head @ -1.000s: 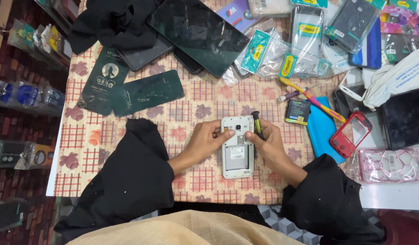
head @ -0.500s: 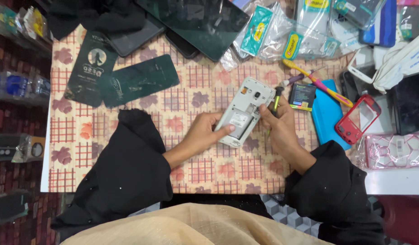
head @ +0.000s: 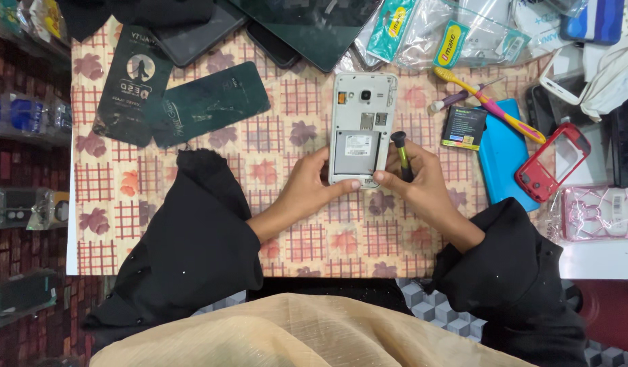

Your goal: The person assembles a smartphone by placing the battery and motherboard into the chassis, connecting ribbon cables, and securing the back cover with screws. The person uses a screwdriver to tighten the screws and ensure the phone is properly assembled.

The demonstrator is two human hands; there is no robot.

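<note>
Nearest me, the person's black sleeves rest on the edge of the desk (head: 192,224), which is covered by a checked cloth with leaf prints. The left hand (head: 307,190) closes its grip around the bottom left corner of a white phone (head: 361,129), thumb pressed on the lower edge. The right hand (head: 419,187) grips a small screwdriver (head: 401,153) with a yellow-green shaft, and pinches the phone's bottom right corner too.

The phone lies face down in the middle of the desk, between the two hands. Its back cover is already off and the battery bay sits empty and grey, so the opening-up looks done. The inner frame is still in place (I judge the screws are yet to come out, though they are too small to see).

Just right of the phone lies a dark battery (head: 463,127), likely the one removed. Beyond it are a toothbrush (head: 487,105), a blue case (head: 504,156) and a red phone frame (head: 552,163).

Farther off, clear plastic packets (head: 457,34) hold what seem to be accessories; their contents are unclear. Dark flat boxes (head: 134,85) lie shut at the far left.
</note>
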